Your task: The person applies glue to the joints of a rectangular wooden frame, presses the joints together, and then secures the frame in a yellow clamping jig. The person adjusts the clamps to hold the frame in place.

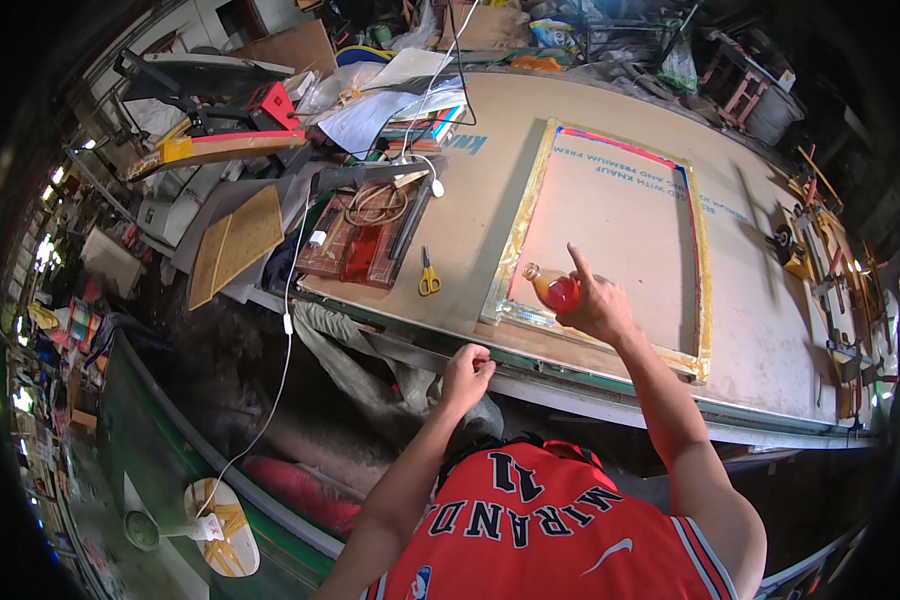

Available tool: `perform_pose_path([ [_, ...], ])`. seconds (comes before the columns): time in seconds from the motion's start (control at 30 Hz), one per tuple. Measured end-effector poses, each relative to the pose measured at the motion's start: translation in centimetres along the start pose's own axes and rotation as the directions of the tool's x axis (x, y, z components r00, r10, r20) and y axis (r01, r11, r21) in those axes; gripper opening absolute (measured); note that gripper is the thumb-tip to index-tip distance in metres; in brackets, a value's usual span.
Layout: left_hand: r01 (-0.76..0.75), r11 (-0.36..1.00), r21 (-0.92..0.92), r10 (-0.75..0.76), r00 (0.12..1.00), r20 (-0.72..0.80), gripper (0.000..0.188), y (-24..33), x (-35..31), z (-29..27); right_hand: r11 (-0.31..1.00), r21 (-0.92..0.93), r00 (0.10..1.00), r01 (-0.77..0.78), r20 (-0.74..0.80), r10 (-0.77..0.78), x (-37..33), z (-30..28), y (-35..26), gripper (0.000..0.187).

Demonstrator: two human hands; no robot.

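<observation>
In my right hand [602, 308] is a small clear bottle [540, 281] with something red in its lower part. It is tilted, its open-looking mouth pointing up and left; my index finger stretches out past it. Beneath, a large rectangular frame [521, 215] edged with yellowish tape lies flat on the table board [450, 225]. The bottle is over the frame's near left corner; I cannot tell whether it touches. My left hand [467, 374] is curled closed at the table's front edge, and whatever its fingers may hold is hidden.
Yellow-handled scissors [429, 275] lie left of the frame. Beyond them sits a brown tray-like piece [320, 250] with a coiled cord [377, 203]. A white cable [288, 345] hangs over the front edge. Clamps [845, 350] line the right side; a fan [220, 530] stands at lower left.
</observation>
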State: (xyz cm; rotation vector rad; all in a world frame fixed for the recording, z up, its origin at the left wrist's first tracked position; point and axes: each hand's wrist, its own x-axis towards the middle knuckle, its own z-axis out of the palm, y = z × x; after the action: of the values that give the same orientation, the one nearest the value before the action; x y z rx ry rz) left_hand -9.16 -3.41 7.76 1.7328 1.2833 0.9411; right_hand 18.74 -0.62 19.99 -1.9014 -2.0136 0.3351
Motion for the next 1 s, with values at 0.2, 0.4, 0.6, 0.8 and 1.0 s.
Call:
perform_pose_path([
  [0.2,0.195,0.934,-0.301,-0.095,0.944,0.316,0.039,3.9,0.2,3.2,0.994,0.069,0.991,-0.086,-0.097,0.093,-4.0,2.0,-0.3,0.121],
  [0.4,0.309,0.773,-0.553,0.002,0.872,0.490,0.079,5.5,0.4,8.4,0.976,0.106,0.973,-0.191,-0.108,0.202,-6.0,3.1,-2.3,0.117],
  [0.6,0.283,0.818,-0.500,-0.048,0.901,0.431,0.081,5.3,1.0,10.1,0.962,0.160,0.968,-0.224,-0.082,0.239,-7.5,3.4,-2.2,0.120],
  [0.8,0.234,0.796,-0.558,-0.069,0.951,0.301,0.074,5.2,0.8,10.8,0.924,0.238,0.952,-0.300,0.007,0.307,-8.4,4.0,-2.2,0.125],
  [1.0,0.201,0.854,-0.480,0.005,0.920,0.393,0.077,3.7,1.6,9.4,0.988,0.033,0.976,0.148,-0.165,-0.141,-5.9,0.2,-0.2,0.107],
])
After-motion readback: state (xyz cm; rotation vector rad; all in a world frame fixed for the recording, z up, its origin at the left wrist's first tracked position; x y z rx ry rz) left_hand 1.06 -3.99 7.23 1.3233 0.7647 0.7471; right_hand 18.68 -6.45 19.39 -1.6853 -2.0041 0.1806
